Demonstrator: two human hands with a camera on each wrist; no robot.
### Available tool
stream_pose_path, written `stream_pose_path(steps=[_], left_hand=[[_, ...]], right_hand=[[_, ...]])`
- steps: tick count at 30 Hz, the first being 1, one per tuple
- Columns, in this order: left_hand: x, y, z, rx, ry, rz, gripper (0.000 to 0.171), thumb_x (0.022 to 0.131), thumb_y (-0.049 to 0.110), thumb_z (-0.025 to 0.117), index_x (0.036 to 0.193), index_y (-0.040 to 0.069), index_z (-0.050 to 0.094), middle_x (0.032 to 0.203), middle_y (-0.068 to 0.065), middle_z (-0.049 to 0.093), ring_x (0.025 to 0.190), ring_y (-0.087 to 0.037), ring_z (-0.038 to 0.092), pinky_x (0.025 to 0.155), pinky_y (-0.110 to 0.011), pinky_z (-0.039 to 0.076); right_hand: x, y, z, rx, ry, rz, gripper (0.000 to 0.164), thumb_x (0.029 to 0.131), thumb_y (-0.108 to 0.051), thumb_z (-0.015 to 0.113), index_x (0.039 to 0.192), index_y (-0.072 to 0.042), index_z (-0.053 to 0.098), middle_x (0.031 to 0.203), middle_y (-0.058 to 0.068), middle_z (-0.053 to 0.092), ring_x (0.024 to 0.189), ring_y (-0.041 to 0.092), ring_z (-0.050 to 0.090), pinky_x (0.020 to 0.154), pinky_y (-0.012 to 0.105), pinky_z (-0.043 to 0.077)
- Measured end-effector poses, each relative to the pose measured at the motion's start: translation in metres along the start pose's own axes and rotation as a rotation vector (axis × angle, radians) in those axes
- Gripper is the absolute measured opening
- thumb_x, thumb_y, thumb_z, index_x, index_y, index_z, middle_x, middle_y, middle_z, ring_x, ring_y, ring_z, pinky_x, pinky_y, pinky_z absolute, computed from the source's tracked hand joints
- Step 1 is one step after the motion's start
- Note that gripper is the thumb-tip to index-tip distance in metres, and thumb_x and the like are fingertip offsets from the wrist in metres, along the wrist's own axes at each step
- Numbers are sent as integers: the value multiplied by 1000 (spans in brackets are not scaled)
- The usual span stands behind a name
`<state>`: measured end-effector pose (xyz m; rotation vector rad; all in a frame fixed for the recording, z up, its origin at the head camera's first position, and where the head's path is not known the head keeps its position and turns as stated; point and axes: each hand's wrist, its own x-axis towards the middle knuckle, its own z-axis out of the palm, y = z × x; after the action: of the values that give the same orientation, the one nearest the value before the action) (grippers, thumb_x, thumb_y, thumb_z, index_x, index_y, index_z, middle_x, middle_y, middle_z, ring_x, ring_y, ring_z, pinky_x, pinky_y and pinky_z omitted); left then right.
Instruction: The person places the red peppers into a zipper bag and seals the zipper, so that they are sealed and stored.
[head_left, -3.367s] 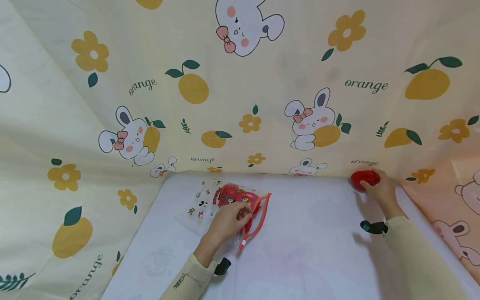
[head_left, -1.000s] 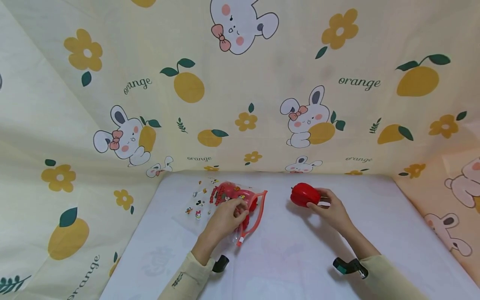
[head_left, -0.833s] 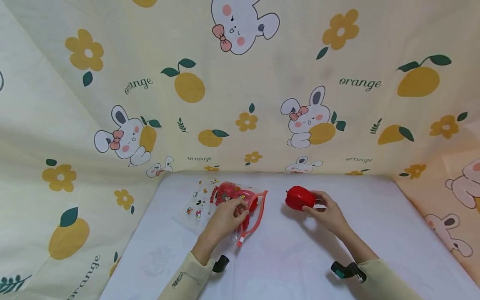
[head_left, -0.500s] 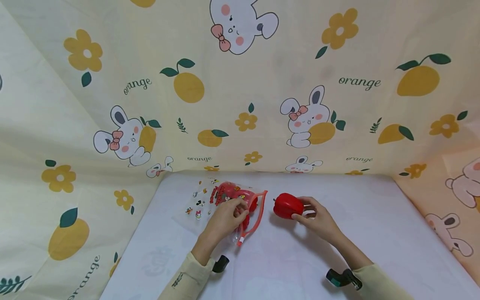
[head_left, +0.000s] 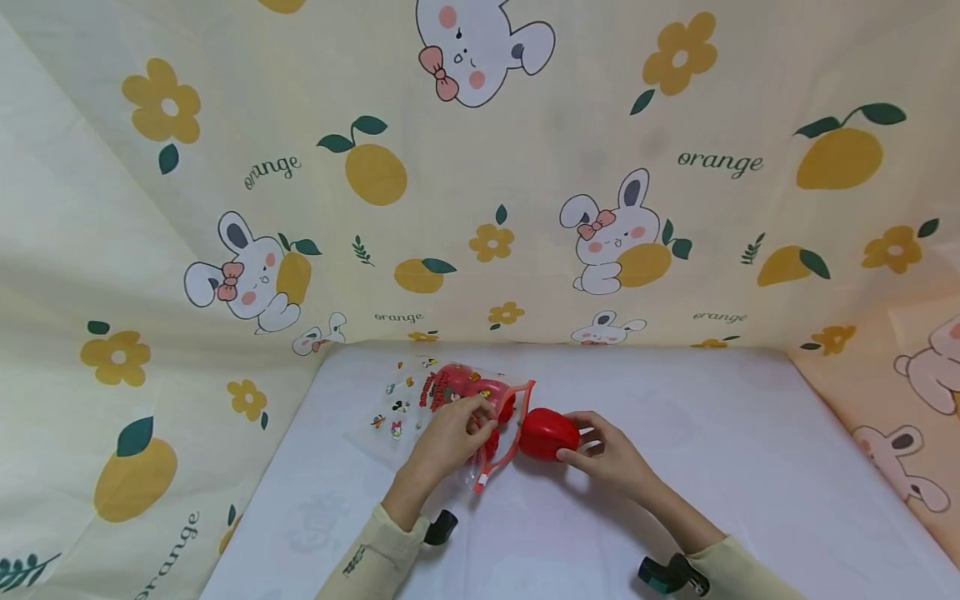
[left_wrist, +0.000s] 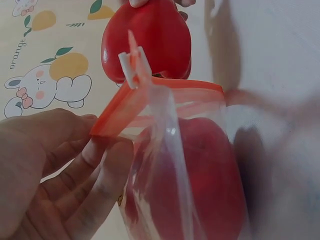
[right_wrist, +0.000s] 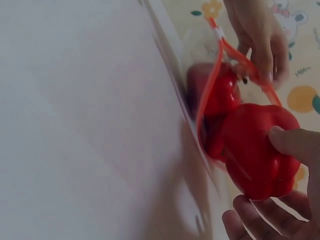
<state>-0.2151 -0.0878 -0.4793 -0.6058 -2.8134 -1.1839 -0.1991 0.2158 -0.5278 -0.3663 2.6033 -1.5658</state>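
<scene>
A clear zip bag (head_left: pixel 382 417) with cartoon prints and an orange zip edge (left_wrist: pixel 187 86) lies on the table, its mouth spread toward the right. Red bell peppers (left_wrist: pixel 205 170) show inside it. My left hand (head_left: pixel 450 437) pinches the upper edge of the mouth between thumb and fingers. My right hand (head_left: pixel 611 458) grips another red bell pepper (head_left: pixel 549 434) by its right end, thumb on one side and fingers on the other. That pepper is right at the bag's mouth, overlapping the orange edge in the head view.
The white table (head_left: pixel 720 450) stretches to the right of the bag. Behind it hangs a cream cloth (head_left: pixel 450 200) printed with rabbits and oranges. A white slider (left_wrist: pixel 134 67) sits at one end of the zip. Black wrist cameras (head_left: pixel 441 528) project from both sleeves.
My right hand has picked up the bell pepper from the far right of the table and carried it leftward and nearer, to the bag's mouth. My left hand has kept its hold.
</scene>
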Motion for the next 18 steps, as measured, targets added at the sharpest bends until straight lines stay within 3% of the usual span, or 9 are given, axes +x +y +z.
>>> stream_pose_path(steps=[12,18], left_hand=[[-1,1,1,5,-20,-10,12,101,19,77,109,21,69,92,12,66,83,-9,61,74,-23,55],[-1,1,3,9,-16,-3,12,101,21,78,109,21,69,92,12,66,83,-9,62,73,-22,55]], right_hand=[[0,-10,22,43,-35,21,58,92,-25,87,140,-6,61,132,14,68,99,22,68,84,29,59],[0,-12,30,65,-52,12,58,93,-24,86,141,-3,60,132,17,67,96,22,70,76,28,61]])
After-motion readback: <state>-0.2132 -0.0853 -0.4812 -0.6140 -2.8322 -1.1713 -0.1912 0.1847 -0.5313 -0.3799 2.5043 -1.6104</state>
